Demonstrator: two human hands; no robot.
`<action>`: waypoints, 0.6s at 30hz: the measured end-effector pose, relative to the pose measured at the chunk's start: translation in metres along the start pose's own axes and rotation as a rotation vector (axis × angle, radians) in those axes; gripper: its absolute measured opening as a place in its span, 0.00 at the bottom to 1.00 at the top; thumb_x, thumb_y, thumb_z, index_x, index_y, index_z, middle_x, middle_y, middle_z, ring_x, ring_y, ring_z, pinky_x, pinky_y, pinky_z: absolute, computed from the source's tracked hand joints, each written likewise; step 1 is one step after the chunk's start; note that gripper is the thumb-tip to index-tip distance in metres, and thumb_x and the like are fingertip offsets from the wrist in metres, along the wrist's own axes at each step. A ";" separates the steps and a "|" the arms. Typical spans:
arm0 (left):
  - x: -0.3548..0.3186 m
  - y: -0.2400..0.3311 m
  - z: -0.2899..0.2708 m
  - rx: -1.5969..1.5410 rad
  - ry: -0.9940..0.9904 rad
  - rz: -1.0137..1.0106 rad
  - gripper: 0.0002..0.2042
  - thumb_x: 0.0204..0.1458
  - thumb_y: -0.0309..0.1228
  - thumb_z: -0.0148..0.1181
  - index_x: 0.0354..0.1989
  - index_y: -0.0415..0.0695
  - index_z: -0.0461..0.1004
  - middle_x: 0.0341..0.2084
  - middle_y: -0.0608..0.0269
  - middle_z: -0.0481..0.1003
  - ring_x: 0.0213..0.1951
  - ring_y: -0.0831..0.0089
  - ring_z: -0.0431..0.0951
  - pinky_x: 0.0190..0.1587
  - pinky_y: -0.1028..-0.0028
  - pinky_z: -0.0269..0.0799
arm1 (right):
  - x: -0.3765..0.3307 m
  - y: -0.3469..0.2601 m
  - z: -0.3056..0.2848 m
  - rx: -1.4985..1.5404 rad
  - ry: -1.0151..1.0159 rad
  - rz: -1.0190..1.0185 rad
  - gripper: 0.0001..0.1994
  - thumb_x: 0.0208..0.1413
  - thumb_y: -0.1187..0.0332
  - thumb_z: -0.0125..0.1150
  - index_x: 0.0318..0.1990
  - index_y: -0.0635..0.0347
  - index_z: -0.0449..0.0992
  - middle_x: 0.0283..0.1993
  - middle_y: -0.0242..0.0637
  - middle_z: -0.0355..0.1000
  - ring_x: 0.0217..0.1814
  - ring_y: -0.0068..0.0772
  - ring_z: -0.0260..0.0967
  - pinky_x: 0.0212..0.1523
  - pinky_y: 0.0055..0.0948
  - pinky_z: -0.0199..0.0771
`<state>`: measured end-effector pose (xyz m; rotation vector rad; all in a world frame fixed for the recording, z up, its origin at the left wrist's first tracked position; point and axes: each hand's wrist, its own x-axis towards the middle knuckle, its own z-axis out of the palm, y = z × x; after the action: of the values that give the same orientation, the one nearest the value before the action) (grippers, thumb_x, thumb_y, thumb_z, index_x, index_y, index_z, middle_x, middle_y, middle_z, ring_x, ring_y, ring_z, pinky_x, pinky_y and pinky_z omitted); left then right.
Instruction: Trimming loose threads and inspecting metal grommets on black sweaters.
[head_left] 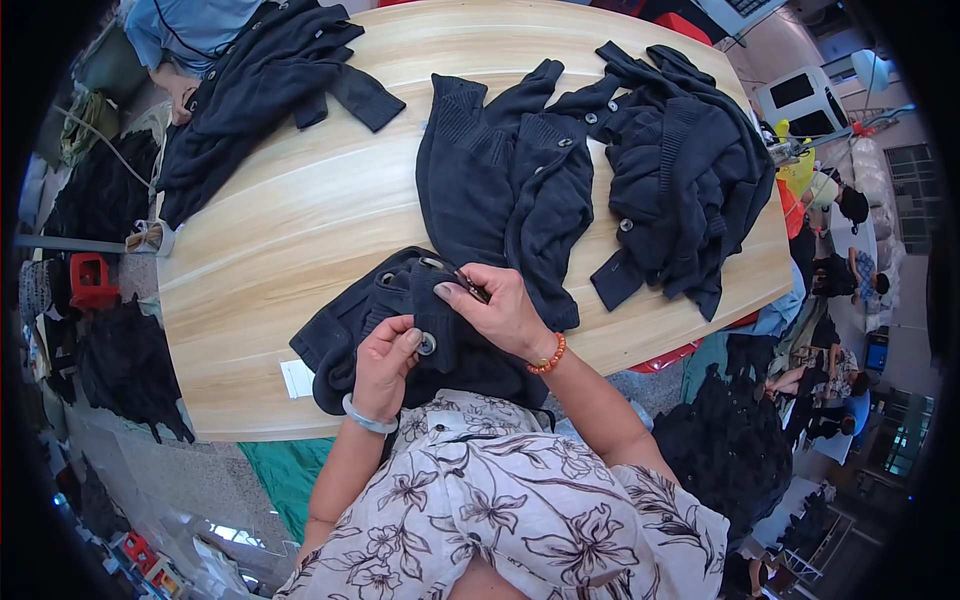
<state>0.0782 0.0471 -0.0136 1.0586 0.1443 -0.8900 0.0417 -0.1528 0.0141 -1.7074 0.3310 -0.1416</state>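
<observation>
A dark navy knitted cardigan (340, 325) lies bunched at the table's near edge, in front of my body. My left hand (385, 365) pinches its button band beside a grey button (427, 343). Just to the right and farther up the band, my right hand (500, 308) is closed around a small dark tool (480, 294) that looks like thread snips, mostly covered by the fingers. Its thumb rests at the band, below another button (432, 263).
On the wooden table (260, 270), more dark cardigans lie in the middle (500, 170) and in a heap at right (680, 180). At far left, another person's hand (182, 95) is at a cardigan (270, 90). A white tag (297, 379) lies by the near edge.
</observation>
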 end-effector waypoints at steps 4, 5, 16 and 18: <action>0.004 0.011 0.002 -0.226 -0.127 -0.155 0.08 0.58 0.28 0.59 0.45 0.44 0.73 0.32 0.68 0.78 0.34 0.81 0.77 0.38 0.82 0.71 | 0.006 0.004 -0.005 0.006 -0.018 0.008 0.11 0.58 0.69 0.64 0.28 0.66 0.72 0.22 0.21 0.58 0.26 0.10 0.51 0.24 0.18 0.52; 0.006 0.013 0.004 -0.250 -0.168 -0.169 0.07 0.58 0.28 0.59 0.44 0.44 0.73 0.33 0.68 0.78 0.35 0.80 0.78 0.39 0.80 0.72 | 0.008 0.006 -0.005 0.018 0.004 -0.007 0.09 0.58 0.70 0.64 0.31 0.66 0.75 0.24 0.22 0.62 0.28 0.10 0.53 0.26 0.17 0.55; 0.007 0.020 0.023 -0.356 -0.129 -0.097 0.06 0.62 0.32 0.53 0.42 0.44 0.72 0.38 0.65 0.77 0.39 0.76 0.77 0.48 0.72 0.72 | -0.038 -0.020 -0.010 -0.232 0.076 -0.312 0.22 0.40 0.71 0.76 0.47 0.61 0.79 0.38 0.35 0.67 0.34 0.25 0.67 0.31 0.21 0.68; 0.009 0.019 0.025 -0.333 -0.188 -0.045 0.06 0.62 0.33 0.53 0.42 0.46 0.71 0.39 0.66 0.77 0.43 0.76 0.77 0.49 0.71 0.73 | -0.043 -0.022 -0.004 -0.336 0.122 -0.291 0.24 0.38 0.72 0.77 0.48 0.55 0.80 0.39 0.36 0.67 0.31 0.27 0.69 0.29 0.23 0.70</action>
<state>0.0905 0.0257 0.0080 0.6615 0.1534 -0.9633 0.0029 -0.1409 0.0401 -2.0804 0.2017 -0.4246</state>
